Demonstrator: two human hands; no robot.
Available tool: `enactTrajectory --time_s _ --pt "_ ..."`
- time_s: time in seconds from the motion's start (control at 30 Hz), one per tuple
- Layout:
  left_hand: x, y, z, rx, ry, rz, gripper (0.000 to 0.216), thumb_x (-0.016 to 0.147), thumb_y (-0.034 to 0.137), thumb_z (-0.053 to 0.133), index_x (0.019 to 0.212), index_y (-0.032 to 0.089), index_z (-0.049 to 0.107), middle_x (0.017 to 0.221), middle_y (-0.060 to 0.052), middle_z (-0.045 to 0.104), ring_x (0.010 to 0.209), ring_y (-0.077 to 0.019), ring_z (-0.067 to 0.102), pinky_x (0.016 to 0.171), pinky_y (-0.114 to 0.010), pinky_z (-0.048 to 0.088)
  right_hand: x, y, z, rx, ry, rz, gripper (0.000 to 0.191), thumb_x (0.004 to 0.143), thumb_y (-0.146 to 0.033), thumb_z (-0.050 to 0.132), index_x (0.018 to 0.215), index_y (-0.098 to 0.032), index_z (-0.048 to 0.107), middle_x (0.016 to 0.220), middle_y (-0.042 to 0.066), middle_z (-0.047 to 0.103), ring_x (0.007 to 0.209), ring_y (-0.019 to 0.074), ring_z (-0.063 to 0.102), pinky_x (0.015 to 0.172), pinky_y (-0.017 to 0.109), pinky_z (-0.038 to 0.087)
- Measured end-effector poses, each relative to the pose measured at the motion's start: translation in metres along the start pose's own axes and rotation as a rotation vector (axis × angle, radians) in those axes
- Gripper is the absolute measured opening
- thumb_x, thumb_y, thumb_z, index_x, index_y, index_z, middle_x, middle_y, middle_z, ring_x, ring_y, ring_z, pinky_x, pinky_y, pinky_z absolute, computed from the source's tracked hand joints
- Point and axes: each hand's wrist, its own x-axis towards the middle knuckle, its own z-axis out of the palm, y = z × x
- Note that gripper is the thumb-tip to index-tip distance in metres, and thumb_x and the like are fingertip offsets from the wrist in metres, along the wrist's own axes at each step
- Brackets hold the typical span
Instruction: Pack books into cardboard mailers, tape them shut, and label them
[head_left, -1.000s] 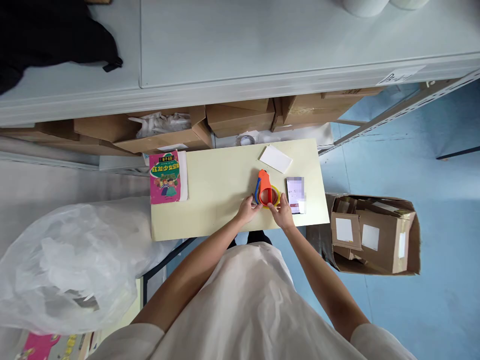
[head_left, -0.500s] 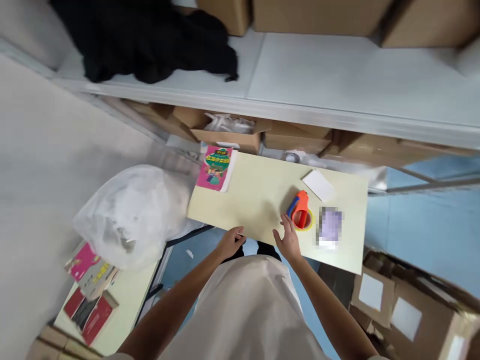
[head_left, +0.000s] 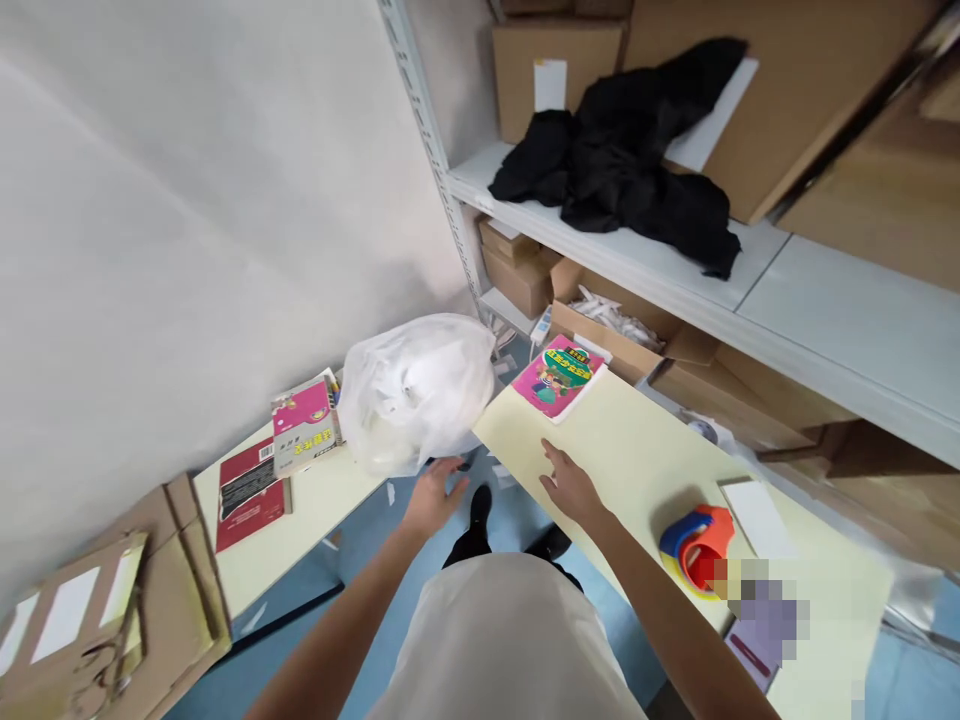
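My left hand (head_left: 436,496) hangs over the gap between two tables, fingers apart, holding nothing. Just beyond it is a big white plastic bag (head_left: 420,385), full and rounded. My right hand (head_left: 571,485) is above the near edge of the right-hand table (head_left: 637,430), its fingers spread and nothing in them. The nearest thing to it is a pink book (head_left: 559,377) lying at that table's left end. Farther right on the same table are an orange and blue tape dispenser (head_left: 697,548), a white pad (head_left: 757,518) and a purple item (head_left: 754,650), partly blurred out.
Several books, among them a pink and grey one (head_left: 304,425) and a red one (head_left: 251,500), lie on the left table (head_left: 247,580). Flattened cardboard (head_left: 150,580) leans at the lower left. A shelf (head_left: 862,290) holds black cloth (head_left: 630,150) and boxes.
My view has swung to the left, bringing the left table and wall into sight. My right hand has left the tape dispenser's side, and my left hand has moved toward the plastic bag.
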Motion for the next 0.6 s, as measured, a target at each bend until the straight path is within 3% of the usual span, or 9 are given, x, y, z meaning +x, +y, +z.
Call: enactTrajectory --time_s 0.07,0.13,0.2,0.3,0.43,0.6 --pt "0.025 -0.014 -0.027 0.041 0.212 0.028 0.028 0.081 0.032 0.058 0.107 0.022 0.062 0.109 -0.01 0.066 0.102 -0.0269 0.064 0.091 -0.043 0.052 0.044 -0.039 -0.006 -0.009 0.027 -0.086 0.071 0.082 -0.018 0.051 0.149 -0.023 0.028 0.13 0.013 0.056 0.095 0.0214 0.064 0.089 0.038 0.05" --pt "0.055 -0.027 -0.052 0.056 0.325 0.085 0.03 0.077 0.029 0.063 0.106 0.021 0.062 0.114 -0.012 0.063 0.11 -0.0293 0.06 0.098 -0.047 0.048 0.089 -0.077 -0.012 0.009 0.077 -0.152 0.079 0.079 -0.01 0.05 0.151 -0.024 0.022 0.133 0.013 0.053 0.1 0.0211 0.063 0.092 0.038 0.049" --pt "0.088 -0.039 -0.072 0.028 0.347 0.163 0.029 0.076 0.024 0.064 0.105 0.021 0.063 0.118 -0.012 0.06 0.112 -0.0286 0.059 0.1 -0.047 0.047 0.13 -0.111 -0.015 0.039 0.105 -0.182 0.089 0.073 0.0 0.048 0.153 -0.024 0.016 0.14 0.014 0.046 0.103 0.0195 0.062 0.092 0.037 0.05" --pt "0.132 -0.052 -0.088 -0.005 0.28 0.271 0.035 0.074 0.017 0.065 0.109 0.021 0.062 0.123 -0.013 0.058 0.116 -0.0279 0.056 0.101 -0.045 0.045 0.173 -0.151 -0.011 0.035 0.124 -0.172 0.096 0.069 0.003 0.05 0.153 -0.024 0.012 0.148 0.015 0.036 0.106 0.0187 0.061 0.096 0.036 0.048" --pt "0.163 -0.062 -0.09 0.038 0.156 0.293 0.067 0.062 0.009 0.07 0.126 0.021 0.055 0.131 -0.014 0.056 0.12 -0.0326 0.054 0.101 -0.048 0.043 0.19 -0.186 0.013 -0.111 0.195 -0.111 0.08 0.075 0.0 0.052 0.149 -0.025 0.03 0.138 0.011 0.047 0.103 0.0178 0.061 0.095 0.033 0.048" --pt "0.164 -0.068 -0.092 -0.042 0.093 0.397 0.04 0.079 0.01 0.049 0.115 0.022 0.063 0.101 -0.007 0.071 0.097 -0.0228 0.066 0.094 -0.038 0.048 0.177 -0.215 0.024 -0.293 0.249 -0.089 0.034 0.086 -0.01 0.05 0.11 -0.025 0.069 0.106 0.008 0.062 0.097 0.0235 0.06 0.085 0.036 0.049"
